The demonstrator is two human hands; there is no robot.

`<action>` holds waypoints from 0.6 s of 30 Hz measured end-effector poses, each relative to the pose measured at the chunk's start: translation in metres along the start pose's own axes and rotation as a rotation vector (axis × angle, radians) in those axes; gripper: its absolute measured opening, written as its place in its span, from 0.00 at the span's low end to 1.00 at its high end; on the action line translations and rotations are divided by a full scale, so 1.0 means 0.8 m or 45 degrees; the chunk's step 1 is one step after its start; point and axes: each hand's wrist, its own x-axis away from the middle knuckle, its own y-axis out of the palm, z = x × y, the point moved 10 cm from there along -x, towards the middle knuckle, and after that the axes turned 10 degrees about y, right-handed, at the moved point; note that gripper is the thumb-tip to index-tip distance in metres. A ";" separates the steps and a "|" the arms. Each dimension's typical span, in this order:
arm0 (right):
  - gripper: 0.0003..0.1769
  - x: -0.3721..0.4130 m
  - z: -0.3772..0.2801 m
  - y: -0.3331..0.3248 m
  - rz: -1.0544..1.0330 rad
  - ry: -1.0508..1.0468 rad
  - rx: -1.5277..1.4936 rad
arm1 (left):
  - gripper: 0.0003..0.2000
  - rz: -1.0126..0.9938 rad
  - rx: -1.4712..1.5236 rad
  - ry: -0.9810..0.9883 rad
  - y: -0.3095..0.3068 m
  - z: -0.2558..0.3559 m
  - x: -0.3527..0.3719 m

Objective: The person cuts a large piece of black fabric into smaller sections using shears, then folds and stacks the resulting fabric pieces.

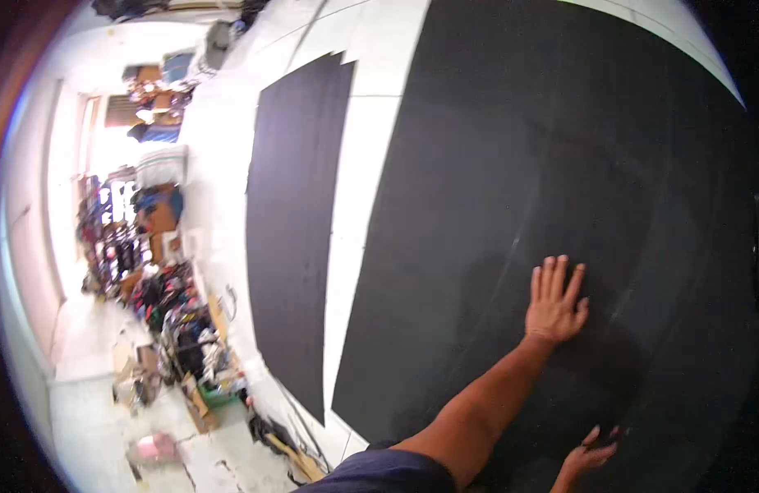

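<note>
A large black sheet (470, 164) spreads over the white tiled surface. My left hand (556, 300) lies flat on it, palm down, fingers spread and thumb out to the right. Lower down, near the bottom edge of the view, my right hand (591, 456) is at the same sheet with its fingers bent. Something dark seems to be between them, hard to separate from the black behind. To the left, across a white strip, is a narrower black piece (293, 222) with a notched top corner.
Left of the black pieces, a long pile of clothes and mixed items (170, 304) runs along the floor. Cardboard pieces (200, 407), a green object (221, 398) and a pink item (155, 448) are at the lower left. A white wall (30, 214) stands at the far left.
</note>
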 end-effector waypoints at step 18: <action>0.36 0.083 0.017 0.012 0.352 -0.056 0.025 | 0.34 0.299 0.324 0.205 -0.061 -0.007 0.029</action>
